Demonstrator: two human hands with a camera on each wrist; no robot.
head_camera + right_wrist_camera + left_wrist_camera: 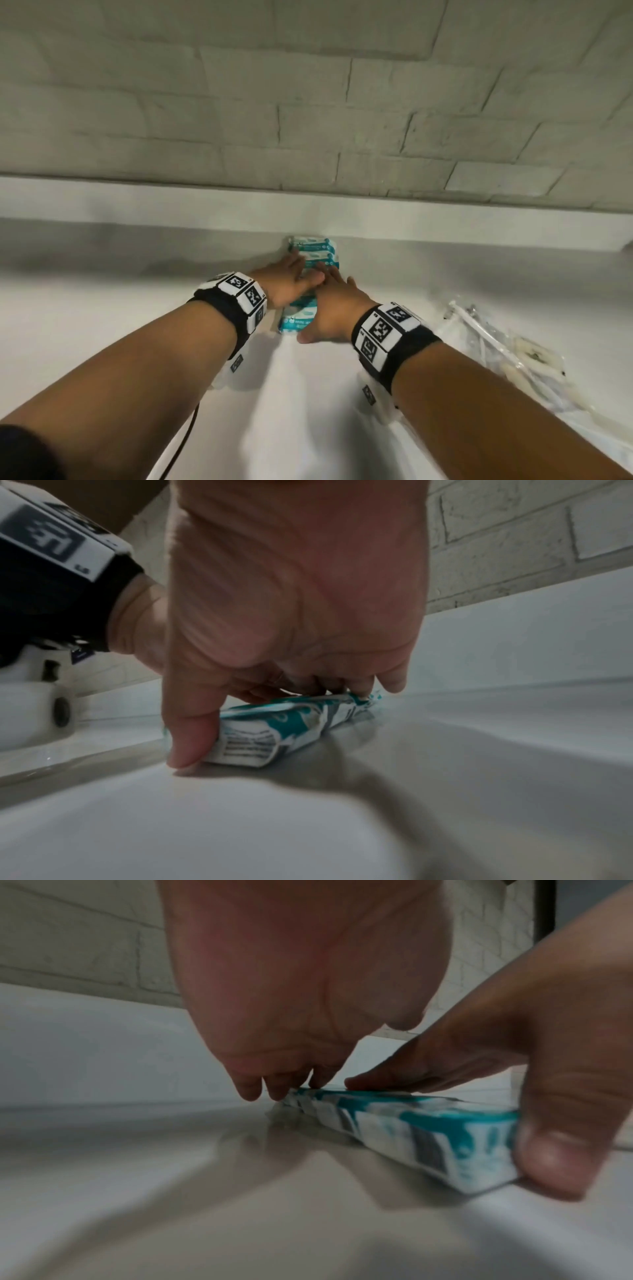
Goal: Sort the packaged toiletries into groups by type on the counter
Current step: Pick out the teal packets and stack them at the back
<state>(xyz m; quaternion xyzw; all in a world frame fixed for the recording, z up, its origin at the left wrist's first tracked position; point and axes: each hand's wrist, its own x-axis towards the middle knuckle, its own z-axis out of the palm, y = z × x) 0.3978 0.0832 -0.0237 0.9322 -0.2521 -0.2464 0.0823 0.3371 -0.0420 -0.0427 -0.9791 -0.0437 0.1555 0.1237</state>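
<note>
Several teal-and-white toiletry packets [314, 254] lie in a row on the white counter [102, 325], running from near me back to the raised ledge. My left hand [291, 279] lies over the row's left side with its fingertips [274, 1088] touching the packets' [411, 1123] far left edge. My right hand [337, 305] rests flat on top of the row. Its thumb [186, 739] presses against the near end of the closest packet [274, 729]. Most of the row is hidden under both palms.
Clear plastic packets with long white items [496, 346] lie on the counter to the right. A white ledge [171, 212] and a pale brick wall [308, 102] close off the back. A dark cable [185, 445] hangs below my left forearm.
</note>
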